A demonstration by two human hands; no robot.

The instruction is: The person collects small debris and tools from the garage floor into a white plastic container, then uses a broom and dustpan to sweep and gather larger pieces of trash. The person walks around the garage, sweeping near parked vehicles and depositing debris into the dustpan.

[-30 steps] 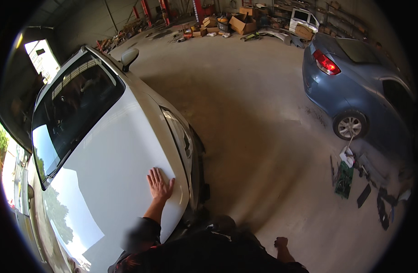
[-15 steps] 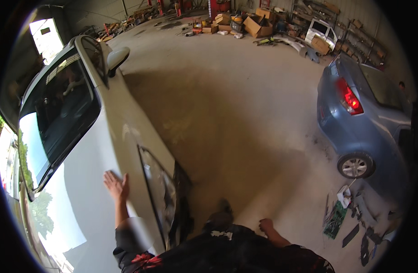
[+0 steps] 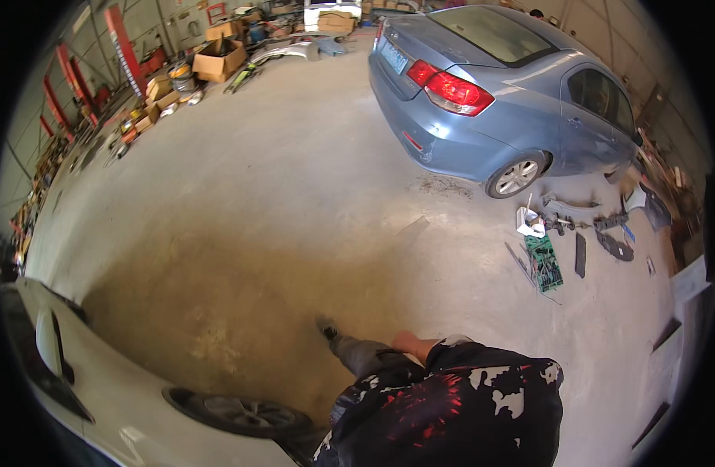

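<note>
My right hand (image 3: 405, 341) hangs by my trouser leg (image 3: 361, 356), in front of my dark patterned shirt (image 3: 451, 405). It touches no car or tool that I can see, and its fingers are too blurred and turned away to read. My left hand is out of the picture. At the lower left lies the side of a white car (image 3: 116, 389), with its front wheel (image 3: 248, 412) near my leg. A blue sedan (image 3: 451, 132) with red tail lights stands ahead to the right.
Beside the sedan's rear wheel, a green tool case (image 3: 543, 263), a white container (image 3: 530, 222) and dark car parts (image 3: 580, 255) lie on the concrete floor (image 3: 280, 179). Cardboard boxes (image 3: 219, 61) and red lift posts (image 3: 124, 50) stand at the back left.
My view has swung right, bringing the blue sedan to the middle. My left hand, which lay flat on the white car's bonnet, has left the picture. The white car now sits lower left.
</note>
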